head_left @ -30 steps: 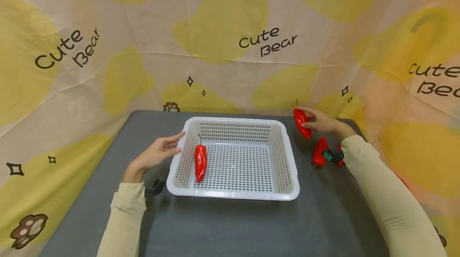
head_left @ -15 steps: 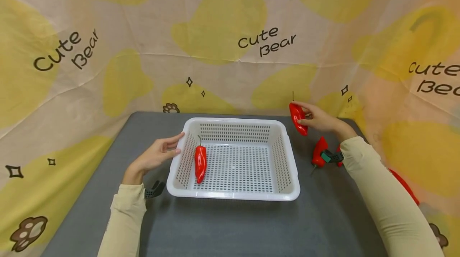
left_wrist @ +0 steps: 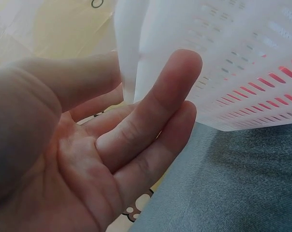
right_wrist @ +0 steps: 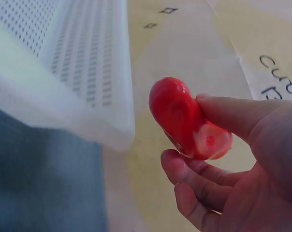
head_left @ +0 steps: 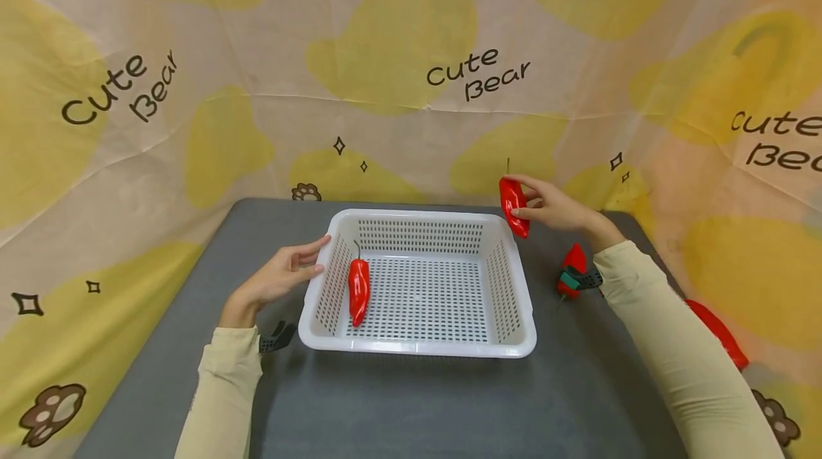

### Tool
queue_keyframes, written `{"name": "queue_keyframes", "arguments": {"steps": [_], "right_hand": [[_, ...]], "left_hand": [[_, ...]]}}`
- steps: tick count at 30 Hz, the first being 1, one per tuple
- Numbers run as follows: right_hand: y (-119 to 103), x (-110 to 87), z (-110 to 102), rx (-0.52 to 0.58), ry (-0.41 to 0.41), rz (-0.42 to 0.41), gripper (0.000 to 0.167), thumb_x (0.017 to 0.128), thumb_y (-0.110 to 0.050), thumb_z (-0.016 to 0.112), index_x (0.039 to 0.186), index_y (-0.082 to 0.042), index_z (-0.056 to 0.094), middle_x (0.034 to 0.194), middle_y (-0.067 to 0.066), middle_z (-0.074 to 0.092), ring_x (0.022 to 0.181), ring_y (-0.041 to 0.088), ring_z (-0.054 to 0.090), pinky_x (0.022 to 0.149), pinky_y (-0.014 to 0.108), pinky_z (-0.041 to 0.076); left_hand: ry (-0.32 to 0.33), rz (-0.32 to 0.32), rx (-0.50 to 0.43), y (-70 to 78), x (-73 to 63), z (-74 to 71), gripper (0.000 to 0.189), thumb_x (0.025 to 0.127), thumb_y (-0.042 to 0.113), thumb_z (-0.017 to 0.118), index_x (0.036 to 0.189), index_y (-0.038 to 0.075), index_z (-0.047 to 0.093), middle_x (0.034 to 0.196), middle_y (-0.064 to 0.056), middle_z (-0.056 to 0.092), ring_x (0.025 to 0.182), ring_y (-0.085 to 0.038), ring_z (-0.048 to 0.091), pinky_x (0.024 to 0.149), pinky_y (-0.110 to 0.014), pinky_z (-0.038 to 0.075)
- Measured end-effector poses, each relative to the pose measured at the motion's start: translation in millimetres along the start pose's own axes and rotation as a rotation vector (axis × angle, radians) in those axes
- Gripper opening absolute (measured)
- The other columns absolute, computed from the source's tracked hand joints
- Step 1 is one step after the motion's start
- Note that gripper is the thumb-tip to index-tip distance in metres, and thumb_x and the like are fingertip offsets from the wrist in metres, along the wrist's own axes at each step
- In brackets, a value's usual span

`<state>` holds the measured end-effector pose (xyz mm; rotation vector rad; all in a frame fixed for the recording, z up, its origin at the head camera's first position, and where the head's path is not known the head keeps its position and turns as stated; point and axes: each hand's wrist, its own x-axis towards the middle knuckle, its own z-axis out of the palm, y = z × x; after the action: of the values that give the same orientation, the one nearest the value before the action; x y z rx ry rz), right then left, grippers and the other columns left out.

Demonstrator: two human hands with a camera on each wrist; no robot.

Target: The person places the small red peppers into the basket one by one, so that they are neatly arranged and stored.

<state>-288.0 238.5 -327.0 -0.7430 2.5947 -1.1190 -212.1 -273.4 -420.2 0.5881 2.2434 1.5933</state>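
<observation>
A white perforated plastic basket [head_left: 417, 349] stands on the grey table, with one glossy red chili pepper [head_left: 359, 291] lying at its left side inside. My left hand [head_left: 282, 275] holds the basket's left rim. In the left wrist view, two fingers [left_wrist: 151, 111] lie under the rim, close to the outer wall, while the thumb is at the rim's edge. My right hand [head_left: 554, 206] pinches another red chili pepper [head_left: 511, 200] between thumb and fingers, stem up, beside the basket's back right corner. In the right wrist view this pepper [right_wrist: 172, 104] appears end-on, apart from the basket wall.
Right of the basket lies a further red pepper [head_left: 574, 260], partly hidden by the right wrist's strap [head_left: 581, 279]. A red object [head_left: 718, 330] shows beside the right sleeve. A printed cloth [head_left: 385, 52] hangs behind the grey table [head_left: 417, 402].
My right hand has lifted slightly and moved left with its pepper, up to the basket's back right corner. The left hand, the basket and the pepper inside stay put.
</observation>
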Motion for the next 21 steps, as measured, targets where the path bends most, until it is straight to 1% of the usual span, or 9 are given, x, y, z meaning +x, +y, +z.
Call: {"name": "queue_keyframes", "arguments": {"steps": [2,4,8,11,13,17,21], "right_hand": [[-3.9,1.9,3.1,0.0,-0.002,0.002,0.072,0.097,-0.004,0.064,0.158,-0.002,0.027,0.137,0.034,0.053,0.106,0.046,0.064,0.086,0.048,0.061],[-6.8,4.5,6.8,0.004,-0.008,0.002,0.072,0.097,-0.005,0.064,0.158,-0.004,0.027,0.14,0.034,0.05,0.109,0.048,0.062,0.086,0.052,0.061],[-12.3,12.0,14.8,0.009,-0.02,-0.013,0.072,0.097,-0.005,0.064,0.158,-0.005,0.028,0.144,0.032,0.047,0.112,0.05,0.061,0.085,0.052,0.061],[-17.5,17.3,20.2,0.018,-0.031,-0.016,0.072,0.096,-0.006,0.065,0.159,-0.007,0.028,0.144,0.031,0.047,0.111,0.048,0.062,0.086,0.053,0.061],[-21.1,20.0,23.6,0.022,-0.037,-0.015,0.073,0.096,-0.006,0.065,0.159,-0.008,0.028,0.143,0.03,0.048,0.109,0.047,0.063,0.086,0.054,0.061],[-27.8,24.4,30.9,0.03,-0.047,-0.047,0.073,0.096,-0.004,0.066,0.158,-0.007,0.028,0.143,0.03,0.049,0.109,0.046,0.064,0.086,0.052,0.061],[-32.3,27.8,39.9,0.049,-0.061,-0.062,0.074,0.096,-0.003,0.065,0.159,-0.008,0.026,0.146,0.029,0.045,0.112,0.048,0.061,0.087,0.054,0.06]], "left_hand": [[-0.002,-0.004,0.006,0.6,0.0,-0.2,0.067,0.102,0.011,0.059,0.159,0.001,0.024,0.156,-0.03,0.038,0.121,-0.013,0.063,0.09,-0.025,0.058],[-0.003,-0.007,0.008,0.8,0.2,-0.3,0.067,0.103,0.012,0.058,0.159,0.002,0.024,0.156,-0.029,0.038,0.122,-0.013,0.063,0.09,-0.024,0.057],[-0.003,-0.011,0.006,0.3,0.4,-0.5,0.066,0.103,0.012,0.057,0.16,0.003,0.024,0.157,-0.029,0.038,0.119,-0.007,0.062,0.09,-0.023,0.057],[-0.002,-0.004,0.005,0.2,0.0,-1.0,0.066,0.103,0.011,0.057,0.159,0.002,0.024,0.156,-0.029,0.038,0.116,-0.002,0.063,0.089,-0.023,0.057],[-0.005,0.01,0.008,0.2,-0.1,-1.5,0.066,0.103,0.011,0.057,0.159,0.0,0.024,0.156,-0.031,0.037,0.116,-0.002,0.063,0.089,-0.023,0.057],[-0.002,0.026,0.015,0.2,-0.5,-2.0,0.065,0.103,0.009,0.056,0.158,-0.002,0.024,0.155,-0.032,0.038,0.118,-0.005,0.062,0.089,-0.023,0.057],[0.001,0.02,0.021,0.5,-1.1,-1.8,0.065,0.103,0.009,0.057,0.158,-0.002,0.025,0.155,-0.032,0.038,0.119,-0.009,0.063,0.089,-0.023,0.057]]}}
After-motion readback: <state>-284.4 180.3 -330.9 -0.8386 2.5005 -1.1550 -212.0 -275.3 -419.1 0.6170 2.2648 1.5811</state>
